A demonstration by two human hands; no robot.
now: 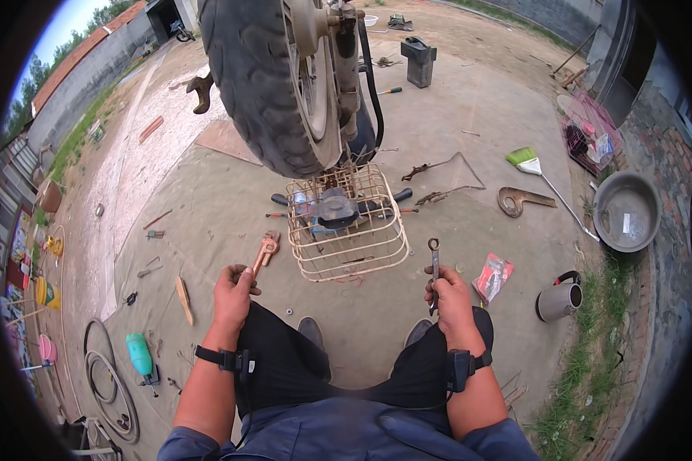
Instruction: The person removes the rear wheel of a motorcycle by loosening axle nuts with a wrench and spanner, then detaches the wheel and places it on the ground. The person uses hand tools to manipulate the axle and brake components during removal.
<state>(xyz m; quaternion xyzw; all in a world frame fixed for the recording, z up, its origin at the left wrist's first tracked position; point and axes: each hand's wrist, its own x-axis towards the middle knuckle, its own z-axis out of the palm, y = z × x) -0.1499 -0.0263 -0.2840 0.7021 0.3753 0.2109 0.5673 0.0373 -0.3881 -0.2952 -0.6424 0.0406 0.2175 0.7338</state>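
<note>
My left hand [233, 292] is closed around the handle of an orange pipe wrench [268, 244], its jaw end pointing away from me. A metal combination wrench [434, 252] stands nearly upright in my right hand [451, 298], ring end up, with the fingers wrapped round its shaft. Between and beyond both hands, a two-wheeler rests upside down on a green ground sheet. Its knobbly tire [257, 100] rises toward me, above a cream wire basket [351, 273] and a dark headlight [337, 209]. Neither hand touches the vehicle.
To the right lie a red-and-clear packet [493, 276], a steel kettle [559, 301], a curved rusty cover [521, 201], a broom [524, 160] and a grey basin [627, 211]. Leftward are a wooden stick [184, 300], a teal spray bottle [139, 354] and a coiled hose [109, 384]. A nut [289, 312] lies near my left foot.
</note>
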